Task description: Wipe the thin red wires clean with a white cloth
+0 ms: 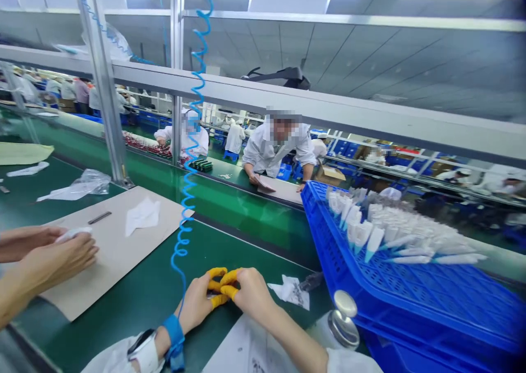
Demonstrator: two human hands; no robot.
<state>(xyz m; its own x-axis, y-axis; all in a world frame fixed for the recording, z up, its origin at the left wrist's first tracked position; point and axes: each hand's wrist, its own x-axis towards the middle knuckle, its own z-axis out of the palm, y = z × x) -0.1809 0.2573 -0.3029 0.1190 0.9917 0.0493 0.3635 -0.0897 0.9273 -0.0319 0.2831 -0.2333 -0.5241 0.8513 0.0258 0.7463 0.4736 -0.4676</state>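
Yellow finger cots cover the fingertips of both my hands. My left hand (196, 302) wears a blue wrist strap (175, 337) with a coiled blue cord (181, 241) running upward. Its fingers are closed in a pinch over the green mat. My right hand (253, 293) meets it from the right, also pinching, fingertips against those of the left. Whatever small thing lies between them is mostly hidden. Under my right forearm lies a white printed sheet (240, 343). A metal-topped dispenser bottle (344, 323) and a crumpled white wipe (291, 292) are near the right hand.
Blue crates (411, 296) with several white-wrapped pieces (405, 228) stand at right. To the left, a co-worker's hands (61, 252) hold something white over a beige board (119, 247) bearing a wipe and a thin dark strip. A metal post (102, 88) rises behind it.
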